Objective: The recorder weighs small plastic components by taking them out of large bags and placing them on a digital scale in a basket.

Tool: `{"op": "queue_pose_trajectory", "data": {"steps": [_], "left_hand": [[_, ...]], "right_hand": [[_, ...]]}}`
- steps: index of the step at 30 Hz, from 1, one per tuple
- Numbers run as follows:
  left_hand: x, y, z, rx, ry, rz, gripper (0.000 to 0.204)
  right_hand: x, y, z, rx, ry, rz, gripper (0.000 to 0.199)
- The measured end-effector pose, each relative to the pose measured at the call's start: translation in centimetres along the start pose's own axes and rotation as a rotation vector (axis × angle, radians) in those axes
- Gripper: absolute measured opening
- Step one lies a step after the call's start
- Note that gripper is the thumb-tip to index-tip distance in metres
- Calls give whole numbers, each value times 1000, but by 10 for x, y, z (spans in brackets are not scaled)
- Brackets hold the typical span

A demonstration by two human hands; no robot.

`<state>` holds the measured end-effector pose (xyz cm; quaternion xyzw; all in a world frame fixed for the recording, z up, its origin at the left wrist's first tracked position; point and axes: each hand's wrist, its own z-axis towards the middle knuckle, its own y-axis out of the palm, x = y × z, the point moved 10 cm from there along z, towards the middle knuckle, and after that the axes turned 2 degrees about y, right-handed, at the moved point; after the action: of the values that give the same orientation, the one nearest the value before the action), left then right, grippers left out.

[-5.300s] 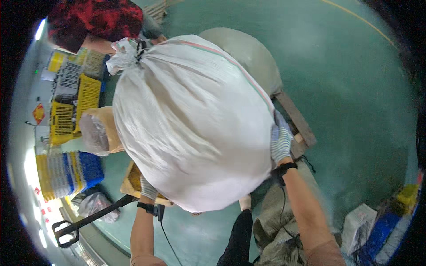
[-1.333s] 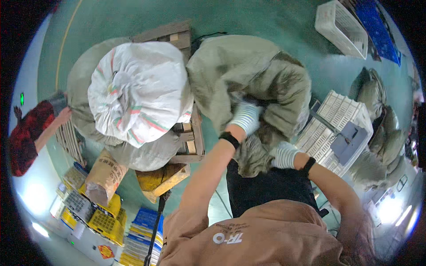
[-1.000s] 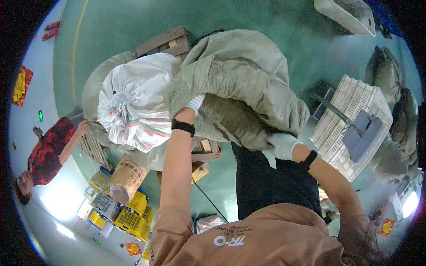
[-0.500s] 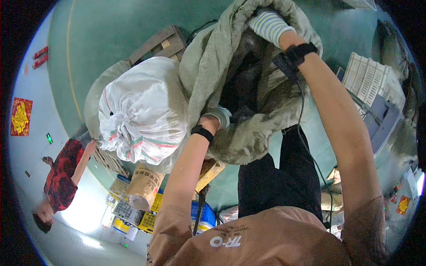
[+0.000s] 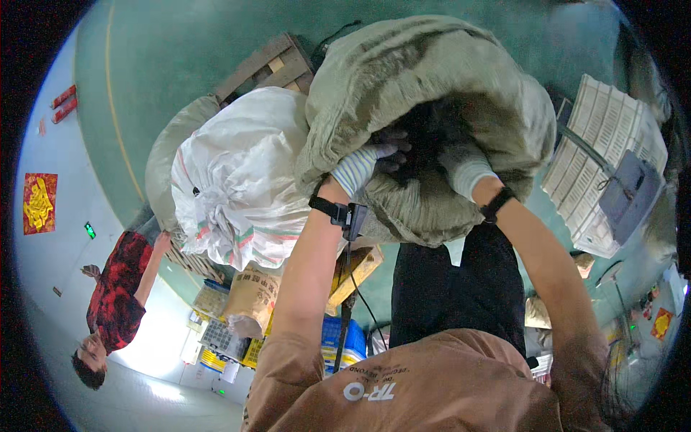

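A big grey-green woven sack stands before me with its mouth gaping toward me and its rim bunched into thick folds. Dark contents show inside, too shadowed to name. At the left of the mouth is my left hand, in a striped glove with dark fingers; these look spread and reach over the opening. My right hand, gloved too, reaches in at the right side of the mouth, its fingertips lost in shadow. Touching the sack on the left is a full white woven sack, its neck gathered and tied.
Wooden pallet boards lie behind the white sack. A pale slatted crate with a grey panel stands at the right. A brown paper bag and blue crates sit at lower left. A person in red and black is at far left.
My right hand has come down from the sack's far rim to the right of its mouth. My left hand has moved up and inward. The far rim now folds toward me, narrowing the opening.
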<state>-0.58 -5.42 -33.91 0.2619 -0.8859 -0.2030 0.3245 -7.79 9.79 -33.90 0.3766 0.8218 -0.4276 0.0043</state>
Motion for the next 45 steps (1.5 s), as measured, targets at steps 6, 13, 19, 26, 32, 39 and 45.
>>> {"op": "queue_pose_trajectory", "data": {"steps": [6, 13, 19, 26, 32, 39, 45], "left_hand": [[14, -33, -1, 270, 247, 614, 57], [25, -49, 41, 576, 179, 914, 54], [8, -41, -5, 535, 174, 940, 52], [-40, -11, 37, 464, 68, 1753, 50], [-62, 21, 72, 421, -75, 2510, 48], [-67, 31, 12, 614, 99, 151, 53], [9, 110, -90, 664, 529, 803, 48]], "right_hand": [[29, 8, -45, -57, 146, 119, 48], [-8, 12, 50, -242, -30, 303, 51], [83, -22, 48, -318, 371, -16, 58], [114, -11, 62, -29, 452, 2, 52], [72, 55, 90, 123, 328, 252, 47], [0, 42, -5, 15, 649, 2208, 40], [-43, -52, -63, -309, 247, 2569, 37]]}}
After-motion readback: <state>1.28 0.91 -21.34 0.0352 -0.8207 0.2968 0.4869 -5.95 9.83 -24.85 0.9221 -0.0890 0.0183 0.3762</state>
